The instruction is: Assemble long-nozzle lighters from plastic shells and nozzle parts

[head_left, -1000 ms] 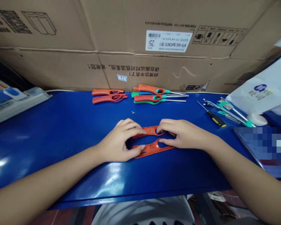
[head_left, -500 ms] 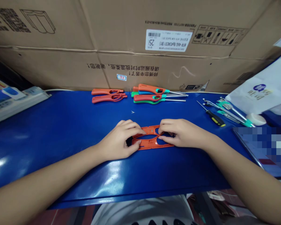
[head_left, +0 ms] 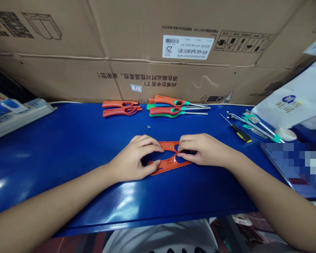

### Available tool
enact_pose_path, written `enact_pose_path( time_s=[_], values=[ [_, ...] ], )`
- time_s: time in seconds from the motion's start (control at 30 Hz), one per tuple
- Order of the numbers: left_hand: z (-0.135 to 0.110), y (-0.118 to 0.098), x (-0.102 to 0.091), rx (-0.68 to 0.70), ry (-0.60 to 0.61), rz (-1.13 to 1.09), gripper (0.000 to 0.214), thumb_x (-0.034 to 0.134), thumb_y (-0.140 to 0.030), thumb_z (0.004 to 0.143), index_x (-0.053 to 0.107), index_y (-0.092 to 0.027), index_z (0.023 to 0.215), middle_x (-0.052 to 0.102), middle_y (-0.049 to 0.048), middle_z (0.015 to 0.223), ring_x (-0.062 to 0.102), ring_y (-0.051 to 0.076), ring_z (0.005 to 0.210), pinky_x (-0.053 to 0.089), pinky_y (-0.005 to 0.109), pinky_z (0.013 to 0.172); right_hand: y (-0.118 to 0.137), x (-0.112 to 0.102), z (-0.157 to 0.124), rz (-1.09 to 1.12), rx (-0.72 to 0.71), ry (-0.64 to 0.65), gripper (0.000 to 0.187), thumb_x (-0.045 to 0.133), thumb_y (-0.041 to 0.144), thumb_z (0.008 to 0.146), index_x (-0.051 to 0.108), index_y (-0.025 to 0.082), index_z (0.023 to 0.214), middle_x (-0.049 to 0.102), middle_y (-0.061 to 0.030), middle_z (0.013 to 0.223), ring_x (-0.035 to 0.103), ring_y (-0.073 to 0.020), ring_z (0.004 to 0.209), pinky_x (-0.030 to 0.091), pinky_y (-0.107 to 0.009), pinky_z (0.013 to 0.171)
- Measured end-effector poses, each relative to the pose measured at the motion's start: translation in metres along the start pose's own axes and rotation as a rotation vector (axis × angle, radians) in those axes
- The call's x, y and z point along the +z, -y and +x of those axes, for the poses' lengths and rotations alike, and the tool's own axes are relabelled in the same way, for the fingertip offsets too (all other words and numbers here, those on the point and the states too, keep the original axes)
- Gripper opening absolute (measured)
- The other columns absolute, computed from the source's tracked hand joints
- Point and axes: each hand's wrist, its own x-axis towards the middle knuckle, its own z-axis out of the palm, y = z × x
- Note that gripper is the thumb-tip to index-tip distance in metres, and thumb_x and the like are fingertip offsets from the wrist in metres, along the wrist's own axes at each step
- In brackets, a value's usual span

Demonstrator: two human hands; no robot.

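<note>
Two flat orange plastic shell halves [head_left: 168, 164] lie side by side on the blue table [head_left: 68, 147], joined near their right ends. My left hand [head_left: 133, 159] pinches their left ends, thumb on the near half and fingers on the far half. My right hand [head_left: 204, 149] pinches the right ends, where the finger holes are. Both hands rest on the table with fingers curled round the pieces.
Two more orange shell halves [head_left: 119, 108] and several assembled lighters [head_left: 173, 106] lie at the back by the cardboard boxes [head_left: 147, 52]. A screwdriver [head_left: 238, 130], loose metal parts [head_left: 255, 123] and a white bag [head_left: 292, 102] sit right; a power strip [head_left: 18, 112] left.
The two halves were spread apart, came together parallel, and now their left ends are parted again with the near half angled toward me. My hands stayed in place.
</note>
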Motion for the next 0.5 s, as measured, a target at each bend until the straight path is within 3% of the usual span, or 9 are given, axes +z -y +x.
enact_pose_path(
  time_s=[0.17,0.5],
  values=[
    [-0.0008,0.0012,0.0007,0.04,0.002,-0.003,0.025,0.067,-0.024,0.089,0.068,-0.023,0.114,0.071,0.0052,0.121,0.065,0.023,0.116,0.043,0.041,0.105,-0.0008,-0.0013,0.0001,-0.004,0.015,0.016,0.013,0.061,0.03,0.098,0.068,0.02,0.097,0.067,-0.0032,0.096,0.062,-0.0153,0.08,0.043,-0.027,0.069],
    [0.0018,0.0035,0.0034,0.014,-0.006,-0.023,0.016,0.061,-0.021,0.095,0.069,-0.023,0.109,0.074,0.0043,0.111,0.067,0.021,0.106,0.046,0.04,0.097,-0.0022,-0.0005,-0.0014,0.03,-0.01,-0.035,0.014,0.062,0.033,0.098,0.068,0.021,0.102,0.068,-0.0052,0.103,0.064,-0.0166,0.086,0.046,-0.027,0.073]
  ],
)
